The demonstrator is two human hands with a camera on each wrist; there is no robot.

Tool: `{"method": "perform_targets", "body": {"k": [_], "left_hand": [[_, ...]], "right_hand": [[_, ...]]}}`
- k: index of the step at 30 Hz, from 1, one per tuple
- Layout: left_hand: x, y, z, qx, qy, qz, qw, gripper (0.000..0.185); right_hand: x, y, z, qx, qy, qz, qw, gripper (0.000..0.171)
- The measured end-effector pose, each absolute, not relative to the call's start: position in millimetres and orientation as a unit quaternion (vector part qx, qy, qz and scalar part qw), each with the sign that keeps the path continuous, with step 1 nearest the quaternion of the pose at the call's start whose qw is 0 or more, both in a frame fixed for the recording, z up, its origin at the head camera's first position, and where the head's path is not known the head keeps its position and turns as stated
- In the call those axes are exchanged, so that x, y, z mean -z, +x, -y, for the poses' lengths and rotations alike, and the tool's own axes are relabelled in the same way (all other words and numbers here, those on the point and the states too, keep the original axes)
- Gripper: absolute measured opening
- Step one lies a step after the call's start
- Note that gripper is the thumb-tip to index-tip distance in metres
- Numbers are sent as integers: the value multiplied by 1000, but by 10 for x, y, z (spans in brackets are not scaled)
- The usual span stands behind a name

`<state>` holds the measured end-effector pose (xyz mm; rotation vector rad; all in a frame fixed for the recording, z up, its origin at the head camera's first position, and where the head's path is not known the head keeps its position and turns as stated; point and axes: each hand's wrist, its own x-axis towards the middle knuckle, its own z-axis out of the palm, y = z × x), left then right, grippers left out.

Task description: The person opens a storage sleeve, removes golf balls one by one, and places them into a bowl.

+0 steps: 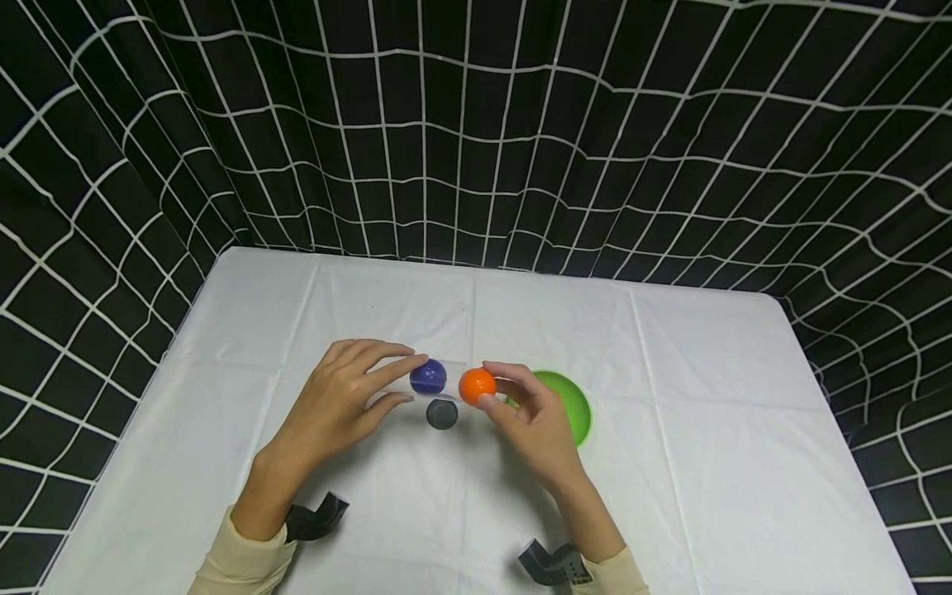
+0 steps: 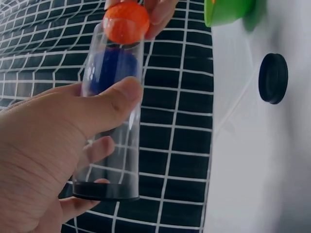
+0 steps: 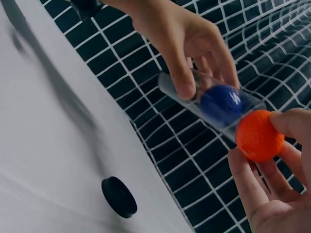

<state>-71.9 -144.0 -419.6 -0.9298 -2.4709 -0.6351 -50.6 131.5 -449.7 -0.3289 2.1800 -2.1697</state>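
Black cap (image 1: 442, 414) and green bowl (image 1: 573, 405) nearby

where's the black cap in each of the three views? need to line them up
Head: the black cap lies on the white table, centre of the picture, just below the gap between the two hands.
Left wrist: right side, upper half, on the table.
Right wrist: low, left of centre, on the table.
Shared landmark: the orange ball, at the mouth of the clear tube.
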Motion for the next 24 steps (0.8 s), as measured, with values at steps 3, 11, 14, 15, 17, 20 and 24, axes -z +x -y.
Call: {"method": "perform_targets", "body": {"k": [3, 11, 14, 15, 17, 20, 24], "left_hand": [[4206, -719, 1449, 240, -325, 891, 206, 50], [4231, -727, 1452, 256, -325, 888, 199, 49], [4240, -723, 1464, 264, -323, 887, 197, 49], [4240, -720, 1468, 267, -321, 887, 196, 49], [4239, -718, 1473, 272, -320, 887, 195, 49], [4241, -730, 1468, 277, -321, 885, 193, 49], [4247, -740, 1465, 276, -322, 885, 192, 49]], "right_hand": [[4491, -514, -1345, 716, -107, -689, 24, 44], [4460, -522, -1423, 697, -103, -710, 2, 43], [4436, -520, -1465, 697, -104, -709, 12, 41], [4430, -520, -1484, 697, -107, -709, 18, 41], [4416, -515, -1525, 696, -114, -709, 29, 39], [4398, -510, -1586, 683, -129, -718, 35, 38], [4392, -524, -1643, 664, -154, -731, 36, 39]]}}
